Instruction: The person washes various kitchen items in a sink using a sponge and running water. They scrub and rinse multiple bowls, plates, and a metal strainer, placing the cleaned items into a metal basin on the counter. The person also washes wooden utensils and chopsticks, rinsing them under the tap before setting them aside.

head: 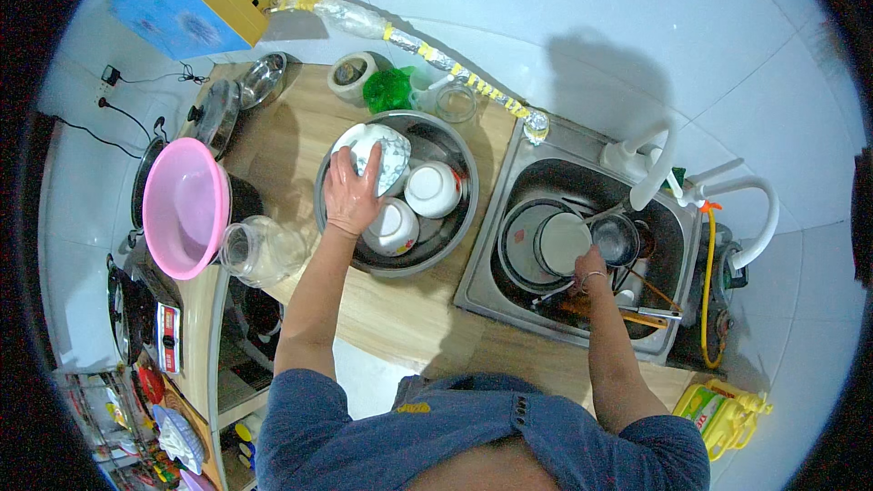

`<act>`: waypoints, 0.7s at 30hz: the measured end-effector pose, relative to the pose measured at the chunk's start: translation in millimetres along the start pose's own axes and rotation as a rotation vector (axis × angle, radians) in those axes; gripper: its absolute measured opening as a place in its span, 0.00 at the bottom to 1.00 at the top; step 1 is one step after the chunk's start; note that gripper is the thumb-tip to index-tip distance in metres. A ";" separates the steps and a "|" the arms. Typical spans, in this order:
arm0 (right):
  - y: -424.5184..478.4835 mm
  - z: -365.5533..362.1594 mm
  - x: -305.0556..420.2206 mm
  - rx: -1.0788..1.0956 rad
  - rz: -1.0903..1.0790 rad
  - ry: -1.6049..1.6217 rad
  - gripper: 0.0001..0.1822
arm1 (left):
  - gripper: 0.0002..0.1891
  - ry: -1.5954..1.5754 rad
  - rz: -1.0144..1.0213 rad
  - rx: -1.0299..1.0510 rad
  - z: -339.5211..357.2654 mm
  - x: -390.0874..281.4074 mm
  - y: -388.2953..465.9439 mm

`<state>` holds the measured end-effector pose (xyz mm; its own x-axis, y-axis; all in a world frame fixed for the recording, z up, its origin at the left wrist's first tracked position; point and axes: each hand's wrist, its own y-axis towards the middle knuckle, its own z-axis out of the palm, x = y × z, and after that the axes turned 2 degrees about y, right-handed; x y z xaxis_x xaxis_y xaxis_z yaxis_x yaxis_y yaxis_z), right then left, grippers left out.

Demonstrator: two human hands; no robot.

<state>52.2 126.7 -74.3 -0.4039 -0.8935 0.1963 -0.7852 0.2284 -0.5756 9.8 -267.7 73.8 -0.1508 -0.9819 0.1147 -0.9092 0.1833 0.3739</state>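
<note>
My left hand [352, 192] grips a blue-and-white patterned bowl [394, 155] inside a wide metal basin [458, 239]. The bowl is tilted, and my palm hides part of it. Two white bowls lie beside it, one with a red patch [431, 189] and one with a floral mark [391, 226]. Over in the stainless-steel sink [483, 279], my right hand [589, 264] holds the rim of a round pale-bottomed vessel [563, 244]. This sits over a larger round pan [522, 252]. The white faucet spout [651, 187] points toward the held vessel.
A small metal pot [615, 240] and long-handled utensils [644, 318] lie in the sink. Left of the basin stand a clear plastic jar [269, 249] and a pink basin [187, 208]. Behind it are a green object [387, 90], a glass jar [455, 103] and a foil-wrapped pipe [436, 54].
</note>
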 end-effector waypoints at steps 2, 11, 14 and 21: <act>0.6 5.1 -2.7 -0.012 0.008 0.155 0.16 | 0.41 -0.012 0.036 0.027 9.9 5.4 -5.6; 44.6 82.2 -68.1 -0.213 -0.218 0.396 0.20 | 0.40 0.013 0.028 0.175 31.8 -2.9 -11.1; 42.7 91.3 -69.4 -0.312 -0.175 0.580 0.21 | 0.39 -0.009 -0.052 0.243 28.5 -10.6 -7.4; 64.4 92.9 -61.8 -0.351 -0.093 0.948 0.16 | 0.39 -0.008 -0.139 0.235 25.5 -30.0 2.6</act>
<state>70.2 160.8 -197.2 -0.4203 -0.2736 0.8651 -0.8646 0.4102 -0.2903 2.1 -239.1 47.9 -0.0208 -0.9974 0.0692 -0.9863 0.0318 0.1619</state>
